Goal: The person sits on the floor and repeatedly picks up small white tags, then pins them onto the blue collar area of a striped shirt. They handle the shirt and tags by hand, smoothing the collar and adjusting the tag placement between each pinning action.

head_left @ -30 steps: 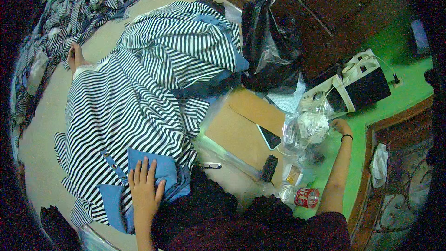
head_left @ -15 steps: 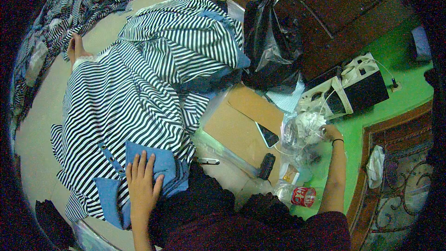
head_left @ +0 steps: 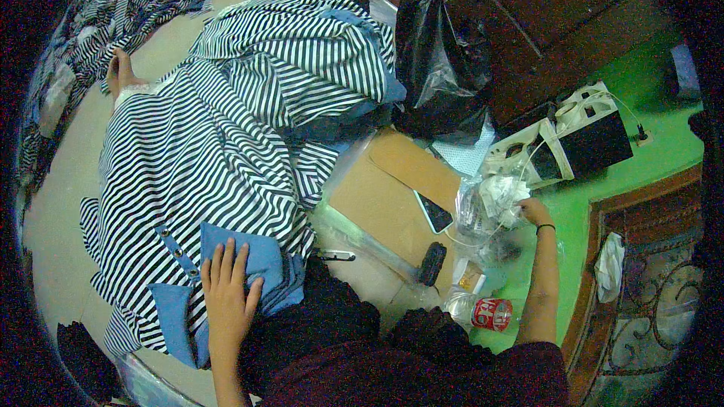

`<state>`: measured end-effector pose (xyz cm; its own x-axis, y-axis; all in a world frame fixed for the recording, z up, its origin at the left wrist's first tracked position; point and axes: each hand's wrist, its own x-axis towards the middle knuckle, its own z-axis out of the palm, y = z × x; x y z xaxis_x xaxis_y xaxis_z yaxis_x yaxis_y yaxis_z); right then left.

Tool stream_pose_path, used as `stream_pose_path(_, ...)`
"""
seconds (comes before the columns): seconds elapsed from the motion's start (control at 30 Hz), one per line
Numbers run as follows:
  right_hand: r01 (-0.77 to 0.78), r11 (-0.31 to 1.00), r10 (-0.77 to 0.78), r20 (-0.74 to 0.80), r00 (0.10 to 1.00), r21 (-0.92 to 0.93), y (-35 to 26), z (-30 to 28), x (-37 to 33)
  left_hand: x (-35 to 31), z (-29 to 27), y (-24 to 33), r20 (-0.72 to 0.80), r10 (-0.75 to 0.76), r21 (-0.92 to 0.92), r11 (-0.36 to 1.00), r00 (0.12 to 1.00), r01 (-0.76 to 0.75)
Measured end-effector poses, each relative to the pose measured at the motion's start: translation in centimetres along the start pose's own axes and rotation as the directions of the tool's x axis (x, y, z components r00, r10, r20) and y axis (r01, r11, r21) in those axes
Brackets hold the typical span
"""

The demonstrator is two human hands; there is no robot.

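A large black-and-white striped garment [head_left: 204, 151] is spread across the floor and over my lap. My left hand [head_left: 228, 275] lies flat with fingers extended on its folded blue cloth part [head_left: 260, 252]. Near that hand is a blue strip with dark snaps [head_left: 179, 252]. Out to the right, my right hand [head_left: 535, 213], with a dark band at the wrist, pinches the edge of a white crumpled bundle [head_left: 504, 194]. The bundle sits on clear plastic bags [head_left: 475, 218]; its exact kind is unclear. A bare foot [head_left: 121, 71] shows beyond the garment's lace-trimmed edge.
A brown cardboard sheet [head_left: 377, 207] bears a phone [head_left: 434, 212] and a small black object [head_left: 431, 264]. Nearby are a red-labelled plastic bottle [head_left: 490, 313], a black plastic bag [head_left: 434, 68] and white-and-black boxes with a cable [head_left: 558, 139]. More striped cloth [head_left: 113, 22] is heaped far left.
My right hand has moved slightly up and closer against the white bundle, which looks shifted upward. My left hand stays on the blue cloth.
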<state>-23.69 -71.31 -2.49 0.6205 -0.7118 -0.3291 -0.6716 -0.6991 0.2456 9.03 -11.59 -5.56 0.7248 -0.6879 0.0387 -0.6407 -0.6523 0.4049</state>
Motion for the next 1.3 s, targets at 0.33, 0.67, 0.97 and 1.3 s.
stream_pose_path(0.33, -0.081, 0.996, 0.086, -0.155, 0.984, 0.039, 2.3, -6.9, -1.1, 0.0, 0.1, 0.0, -0.009, -0.006, 0.018, 1.0, 1.0, 0.006)
stream_pose_path(0.67, -0.283, 0.959, 0.277, -0.337, 0.9, 0.032, 0.9, -10.0, -3.1, 0.0, 0.1, 0.0, -0.008, -0.006, 0.02, 1.0, 1.0, 0.006)
stream_pose_path(0.97, -0.056, 0.922, 0.152, -0.227, 0.962, 0.383, 3.7, -6.5, -1.9, 0.0, 0.2, -0.1, -0.006, 0.0, 0.023, 1.0, 1.0, 0.0)
stream_pose_path(1.3, -0.131, 0.973, 0.165, -0.176, 0.97, 0.191, 1.3, -1.2, -0.1, -0.1, 0.1, 0.0, 0.002, -0.011, 0.042, 0.999, 1.0, 0.011)
